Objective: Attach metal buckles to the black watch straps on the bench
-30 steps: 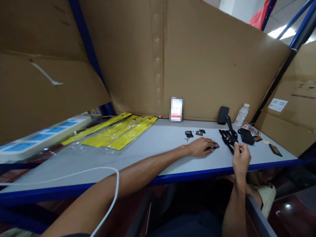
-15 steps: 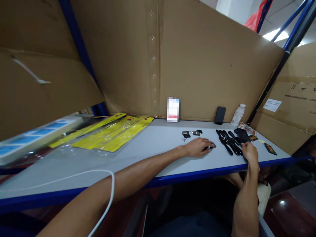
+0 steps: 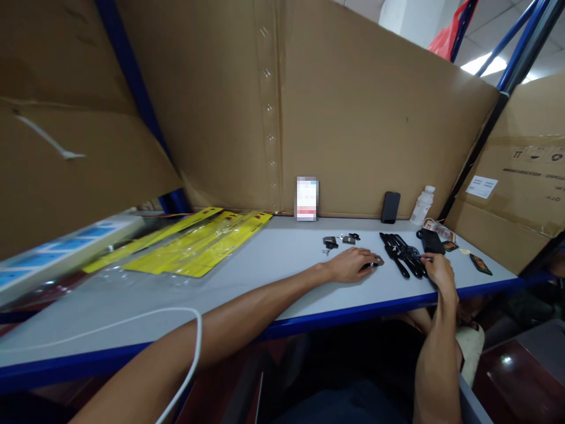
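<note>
My left hand (image 3: 353,265) rests on the table, palm down. Its curled fingers close over a small black and grey metal piece (image 3: 376,261), mostly hidden beneath them. Farther right lies a row of several long, glossy black pieces (image 3: 401,253), side by side; their exact kind is too small to tell. At the right end of that row is my right hand (image 3: 440,274), its fingers pinched together at the nearest black piece. Behind it sits a flat black case (image 3: 431,241). Beyond my left hand lie small dark metal pieces (image 3: 330,242) with what look like keys.
Yellow cards in clear packaging (image 3: 220,244) lie on the left, beside a white and blue box (image 3: 66,250). At the back stand a lit screen (image 3: 306,199), a dark phone (image 3: 391,207) and a bottle (image 3: 422,206). A white cable (image 3: 198,338) crosses my left forearm. Cardboard (image 3: 353,118) walls the table.
The view has shifted slightly. My right fingertips have moved a little left, from beside the black case to the end of the black row. My left hand has stayed on the small metal piece.
</note>
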`<action>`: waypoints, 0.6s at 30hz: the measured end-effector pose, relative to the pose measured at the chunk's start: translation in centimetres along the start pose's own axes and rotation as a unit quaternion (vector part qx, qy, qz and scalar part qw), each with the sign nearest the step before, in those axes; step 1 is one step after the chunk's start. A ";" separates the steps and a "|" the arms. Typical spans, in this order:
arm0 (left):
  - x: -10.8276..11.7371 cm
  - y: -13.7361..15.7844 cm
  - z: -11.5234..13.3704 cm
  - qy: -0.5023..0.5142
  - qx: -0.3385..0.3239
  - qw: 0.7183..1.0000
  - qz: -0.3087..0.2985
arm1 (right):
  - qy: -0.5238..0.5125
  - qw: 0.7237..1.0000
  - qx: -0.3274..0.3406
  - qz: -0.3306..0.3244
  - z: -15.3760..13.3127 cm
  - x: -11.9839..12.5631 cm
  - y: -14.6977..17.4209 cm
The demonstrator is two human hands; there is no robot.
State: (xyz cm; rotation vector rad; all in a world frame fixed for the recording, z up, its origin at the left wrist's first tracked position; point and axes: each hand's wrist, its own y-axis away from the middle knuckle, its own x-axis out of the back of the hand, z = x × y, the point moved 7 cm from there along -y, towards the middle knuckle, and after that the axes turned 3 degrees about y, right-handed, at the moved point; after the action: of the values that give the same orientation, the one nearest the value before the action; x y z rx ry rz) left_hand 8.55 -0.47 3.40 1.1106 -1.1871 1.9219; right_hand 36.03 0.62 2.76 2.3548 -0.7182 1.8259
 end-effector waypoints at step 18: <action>0.7 -0.1 -0.7 -0.086 0.062 0.994 0.011 | -0.067 0.985 0.080 0.138 -2.9 3.4 4.8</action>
State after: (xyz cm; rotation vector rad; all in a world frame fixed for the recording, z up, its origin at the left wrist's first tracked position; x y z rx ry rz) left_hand 8.02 0.29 3.90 1.3580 -1.1880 1.9700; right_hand 32.11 -3.71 5.76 2.6145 -0.9939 1.9065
